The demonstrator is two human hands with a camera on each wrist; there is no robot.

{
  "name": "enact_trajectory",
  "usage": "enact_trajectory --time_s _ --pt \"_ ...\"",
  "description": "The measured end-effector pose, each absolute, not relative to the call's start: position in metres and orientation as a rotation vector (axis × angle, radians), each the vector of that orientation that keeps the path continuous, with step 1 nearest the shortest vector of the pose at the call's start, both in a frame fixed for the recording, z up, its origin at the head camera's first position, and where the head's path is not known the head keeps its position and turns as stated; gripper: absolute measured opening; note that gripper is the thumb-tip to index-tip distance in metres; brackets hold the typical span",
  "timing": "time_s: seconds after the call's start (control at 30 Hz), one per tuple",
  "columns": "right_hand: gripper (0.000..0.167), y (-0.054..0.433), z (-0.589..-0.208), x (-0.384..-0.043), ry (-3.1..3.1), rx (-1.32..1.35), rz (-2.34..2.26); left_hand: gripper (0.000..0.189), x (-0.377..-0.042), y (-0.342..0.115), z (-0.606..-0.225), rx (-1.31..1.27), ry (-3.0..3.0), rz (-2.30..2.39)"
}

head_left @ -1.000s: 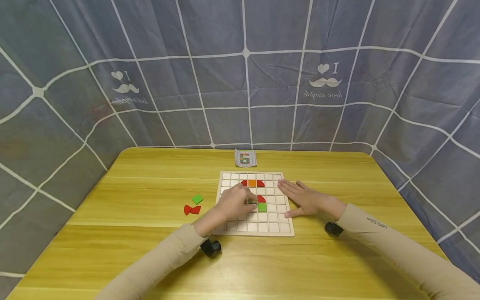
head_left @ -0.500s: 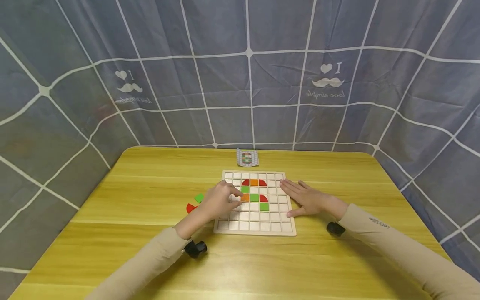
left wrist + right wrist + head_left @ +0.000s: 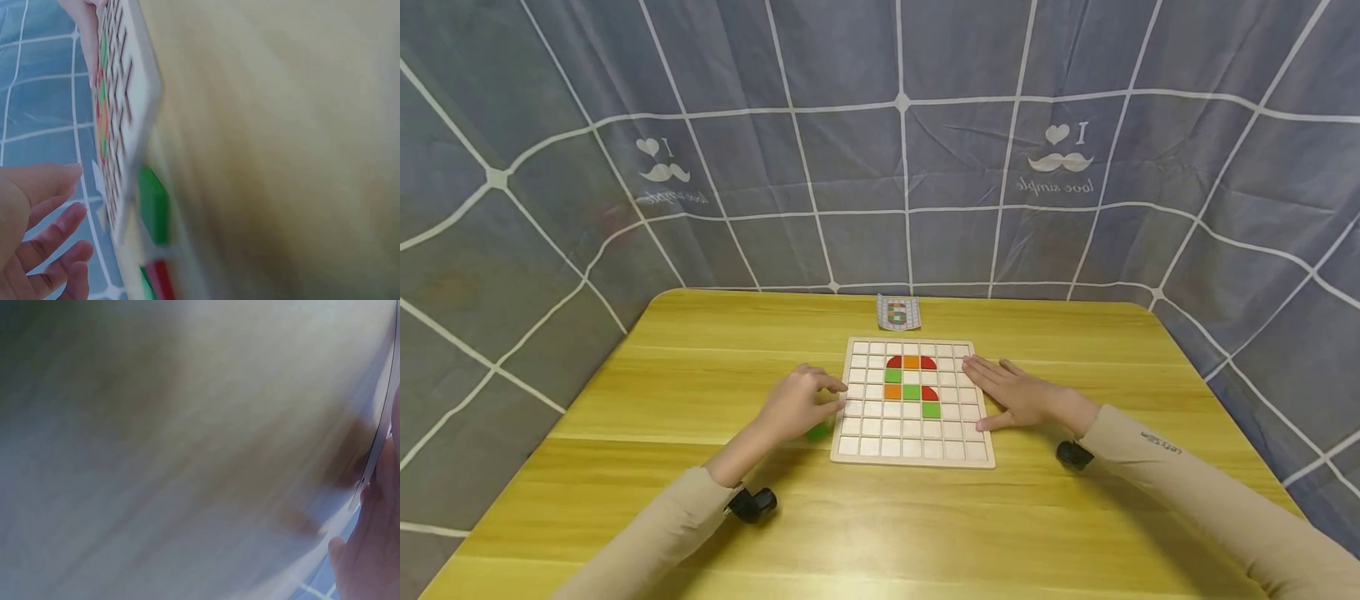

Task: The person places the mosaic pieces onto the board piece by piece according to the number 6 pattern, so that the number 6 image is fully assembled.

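My left hand (image 3: 797, 404) hovers at the left edge of the wooden grid board (image 3: 901, 450), fingers loosely bent and holding nothing. Under its palm side a green piece (image 3: 817, 432) shows on the table. The left wrist view has a green block (image 3: 154, 206) beside the board, with a red piece (image 3: 160, 279) near it; the hand hides the red in the head view. Flat on the board's right edge rests my right hand (image 3: 1015, 398), fingers straight. Set in the grid are red rounded pieces (image 3: 929, 393), orange squares (image 3: 892, 392) and green squares (image 3: 931, 410).
Behind the board lies a small pattern card (image 3: 898, 313) with a coloured grid design. The wooden table (image 3: 1037, 533) ends at a grey curtain (image 3: 850, 167) with white lines, which surrounds its back and sides.
My left hand has drawn back leftward from the middle of the grid to beyond its left edge, uncovering an orange square and green squares. My right hand stays on the board's right edge.
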State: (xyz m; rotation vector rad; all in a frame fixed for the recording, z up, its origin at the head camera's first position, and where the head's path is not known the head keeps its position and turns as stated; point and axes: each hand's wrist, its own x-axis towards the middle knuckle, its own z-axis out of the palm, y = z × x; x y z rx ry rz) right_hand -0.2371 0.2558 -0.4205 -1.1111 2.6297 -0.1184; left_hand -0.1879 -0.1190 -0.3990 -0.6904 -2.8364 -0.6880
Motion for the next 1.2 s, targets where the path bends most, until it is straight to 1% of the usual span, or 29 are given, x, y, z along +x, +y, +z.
enact_trajectory --time_s 0.27,0.57,1.03,1.2 --pt "0.098 0.256 -0.419 -0.237 2.618 -1.099 -0.119 0.023 -0.181 -0.148 -0.406 -0.596 -2.860 -0.704" --pt "0.098 0.257 -0.421 -0.237 2.617 -1.104 -0.130 0.026 -0.178 -0.166 -0.409 -0.534 -2.925 -0.679" --pt "0.098 0.256 -0.419 -0.237 2.612 -1.109 -0.137 0.023 -0.177 -0.169 -0.413 -0.454 -2.958 -0.629" --pt "0.098 0.255 -0.418 -0.237 2.610 -1.106 -0.144 0.021 -0.178 -0.166 -0.413 -0.488 -2.978 -0.639"
